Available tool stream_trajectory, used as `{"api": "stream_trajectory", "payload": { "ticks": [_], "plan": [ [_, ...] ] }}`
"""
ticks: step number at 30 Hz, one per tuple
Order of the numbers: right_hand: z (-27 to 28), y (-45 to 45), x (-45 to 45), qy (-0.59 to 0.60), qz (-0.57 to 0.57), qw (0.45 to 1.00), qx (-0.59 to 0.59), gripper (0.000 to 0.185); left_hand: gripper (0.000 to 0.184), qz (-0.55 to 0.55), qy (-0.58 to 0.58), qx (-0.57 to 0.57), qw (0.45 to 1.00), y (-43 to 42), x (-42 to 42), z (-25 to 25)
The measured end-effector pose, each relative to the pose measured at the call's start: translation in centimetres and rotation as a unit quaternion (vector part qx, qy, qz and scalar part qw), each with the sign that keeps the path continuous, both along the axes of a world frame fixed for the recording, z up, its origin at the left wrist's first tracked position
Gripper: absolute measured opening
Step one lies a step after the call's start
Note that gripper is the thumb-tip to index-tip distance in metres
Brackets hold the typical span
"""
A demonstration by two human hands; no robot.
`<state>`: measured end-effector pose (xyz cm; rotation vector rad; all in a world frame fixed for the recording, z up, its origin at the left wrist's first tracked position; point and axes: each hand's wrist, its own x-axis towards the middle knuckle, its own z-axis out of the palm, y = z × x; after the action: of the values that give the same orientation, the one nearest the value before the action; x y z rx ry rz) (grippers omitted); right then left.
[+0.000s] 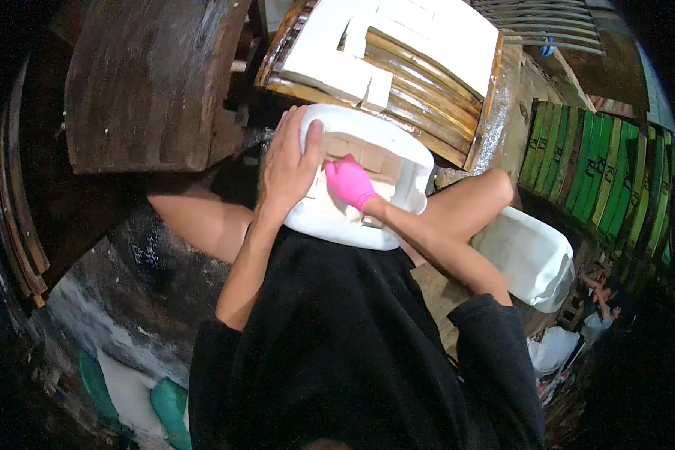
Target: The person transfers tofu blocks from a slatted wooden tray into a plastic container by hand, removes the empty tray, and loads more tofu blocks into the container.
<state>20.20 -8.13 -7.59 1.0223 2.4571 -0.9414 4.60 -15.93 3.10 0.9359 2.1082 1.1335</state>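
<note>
A white plastic tub (367, 120) sits tilted in my lap, its mouth facing me. Pale rectangular blocks that look like tofu (367, 157) lie inside it. My left hand (291, 161) grips the tub's left rim, thumb over the edge and fingers along the outside. Inside the tub, my right hand (349, 184), in a pink glove, is closed with its fingers curled down among the blocks. Whatever those fingers hold is hidden.
Ahead stands a wet wooden slatted rack (427, 94) with white slabs (330, 45) on it. Green slatted trays (585, 169) marked RJ stack at the right. A second white container (529, 255) lies beside my right knee. A dark wooden block (146, 90) stands at the left.
</note>
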Motion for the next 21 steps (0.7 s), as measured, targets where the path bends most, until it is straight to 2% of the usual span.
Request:
{"api": "stream_trajectory", "payload": {
  "ticks": [1,3,4,5,6,7,8,9,10,11,12,13,14,15,16,17,19,21],
  "plan": [
    [-0.4,0.1,-0.5,0.011,0.128,0.989,0.069,0.045,0.061,0.016,-0.02,0.021,0.999,0.2,-0.2,0.0],
    [-0.3,0.2,0.3,0.046,0.039,0.997,0.049,0.042,0.059,0.047,-0.082,0.033,0.995,0.8,-1.4,0.1],
    [2.1,0.2,0.0,0.064,-0.003,0.997,0.039,0.04,0.058,0.064,-0.113,0.039,0.991,1.2,-2.2,0.2],
    [7.8,0.7,-0.5,0.039,0.037,0.998,0.029,0.041,0.058,0.057,-0.064,0.067,0.994,2.3,-3.7,-1.2],
    [11.0,2.1,-0.3,0.044,0.039,0.997,-0.047,0.044,0.059,0.069,-0.063,0.063,0.994,3.5,-5.0,-1.3],
    [13.7,3.5,0.5,0.048,0.043,0.99,-0.125,0.046,0.065,0.04,0.036,0.077,0.996,4.9,-6.6,-3.0],
    [16.2,7.1,0.3,0.055,-0.019,0.922,-0.384,0.05,0.073,0.011,0.136,0.088,0.987,6.0,-7.8,-5.0],
    [18.0,9.4,0.3,0.087,-0.179,0.847,-0.492,0.047,0.084,-0.017,0.176,0.041,0.983,7.0,-8.2,-5.9],
    [20.3,11.4,0.2,0.173,-0.253,0.805,-0.508,0.05,0.096,-0.045,0.216,-0.006,0.975,8.0,-8.4,-6.5],
    [18.1,14.1,0.6,0.232,-0.335,0.773,-0.487,0.043,0.115,-0.09,0.22,-0.024,0.971,8.9,-8.8,-7.3],
    [15.5,16.3,0.7,0.211,-0.377,0.829,-0.354,0.044,0.124,-0.119,0.248,-0.04,0.961,9.8,-8.9,-7.9],
    [12.1,18.3,0.2,0.178,-0.404,0.852,-0.283,0.044,0.13,-0.139,0.259,-0.073,0.953,10.5,-8.8,-8.2],
    [7.3,20.0,-0.5,0.137,-0.401,0.864,-0.273,0.045,0.136,-0.161,0.269,-0.108,0.943,10.9,-8.5,-8.5],
    [2.5,21.3,-1.3,0.113,-0.391,0.866,-0.291,0.046,0.143,-0.165,0.255,-0.075,0.95,11.2,-8.8,-9.6],
    [-2.1,21.9,-2.5,0.124,-0.391,0.851,-0.328,0.047,0.146,-0.158,0.27,-0.098,0.945,11.6,-8.6,-10.2],
    [-2.4,21.1,-4.8,0.145,-0.426,0.819,-0.356,0.046,0.146,-0.155,0.259,-0.086,0.95,11.9,-8.4,-10.0],
    [-0.7,18.8,-8.6,0.222,-0.495,0.729,-0.418,0.045,0.139,-0.141,0.242,-0.082,0.956,11.8,-7.8,-9.0],
    [1.7,17.6,-9.6,0.265,-0.534,0.659,-0.458,0.045,0.134,-0.144,0.258,-0.068,0.953,11.9,-7.8,-10.1]
  ]
}}
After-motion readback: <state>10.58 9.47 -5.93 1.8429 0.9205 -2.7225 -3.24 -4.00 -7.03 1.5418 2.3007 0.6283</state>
